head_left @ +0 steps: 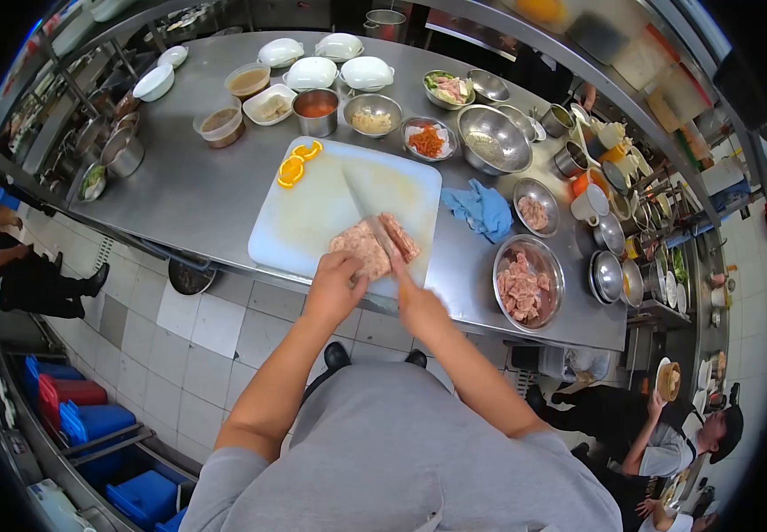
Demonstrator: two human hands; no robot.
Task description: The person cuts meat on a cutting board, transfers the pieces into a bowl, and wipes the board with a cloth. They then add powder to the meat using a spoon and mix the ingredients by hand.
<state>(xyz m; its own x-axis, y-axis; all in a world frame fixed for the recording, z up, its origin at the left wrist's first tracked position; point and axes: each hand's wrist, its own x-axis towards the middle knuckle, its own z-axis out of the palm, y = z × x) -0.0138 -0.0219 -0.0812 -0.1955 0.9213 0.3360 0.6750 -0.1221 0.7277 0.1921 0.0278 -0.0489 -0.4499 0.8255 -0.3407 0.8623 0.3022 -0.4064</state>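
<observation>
On a white cutting board point(290, 222) lies a slab of pale pink raw meat point(361, 247), with a cut strip at its right side. My right hand point(420, 306) is closed round the handle of a kitchen knife point(362, 199). The blade points away from me and rests in the meat, between the slab and the strip. My left hand point(339, 282) presses curled fingers on the near left edge of the slab and holds it. Orange slices point(291, 171) sit at the board's far left corner.
Right of the board are a blue cloth point(481, 210), a bowl of meat pieces point(550, 309) and a smaller meat bowl point(532, 232). Beyond it stand a bowl of orange shreds point(425, 156), a metal pot point(315, 129) and white lidded dishes point(367, 86). Co-workers point(614, 426) stand at both sides.
</observation>
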